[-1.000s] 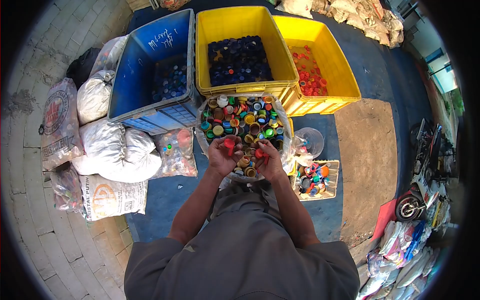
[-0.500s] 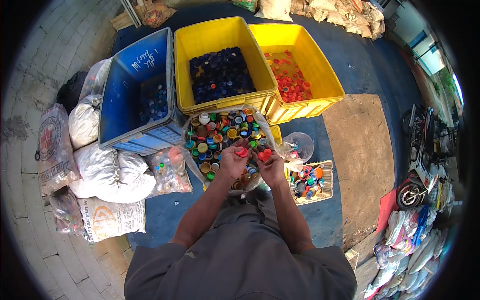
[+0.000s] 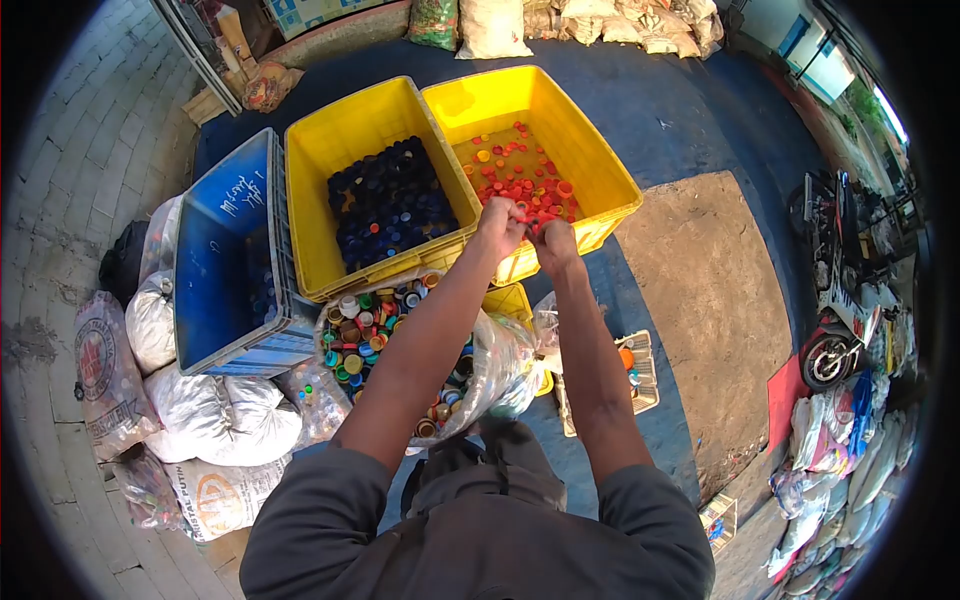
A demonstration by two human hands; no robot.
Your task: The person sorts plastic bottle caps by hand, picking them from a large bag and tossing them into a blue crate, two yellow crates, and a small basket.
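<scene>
My left hand (image 3: 503,226) and my right hand (image 3: 553,246) are close together over the near edge of the right yellow bin (image 3: 600,155). Both have curled fingers, and red shows at the fingertips, though the caps in them are mostly hidden. Inside that bin lie many red and orange bottle caps (image 3: 548,190). To its left, another yellow bin (image 3: 310,160) holds dark blue caps (image 3: 395,205). Beneath my left forearm, an open clear plastic sack (image 3: 495,355) is full of mixed-colour caps (image 3: 362,335).
A blue bin (image 3: 215,260) stands at the left, beside stacked white sacks (image 3: 225,410). Behind my right forearm is a cream basket (image 3: 645,375) of caps. A brown board (image 3: 700,300) lies on the right, with a motorcycle (image 3: 835,320) beyond. Sacks (image 3: 495,28) line the back.
Both hands have moved forward from above the sack of mixed caps to the right yellow bin, the arms stretching out. The view has shifted, and the sack's right side now shows more.
</scene>
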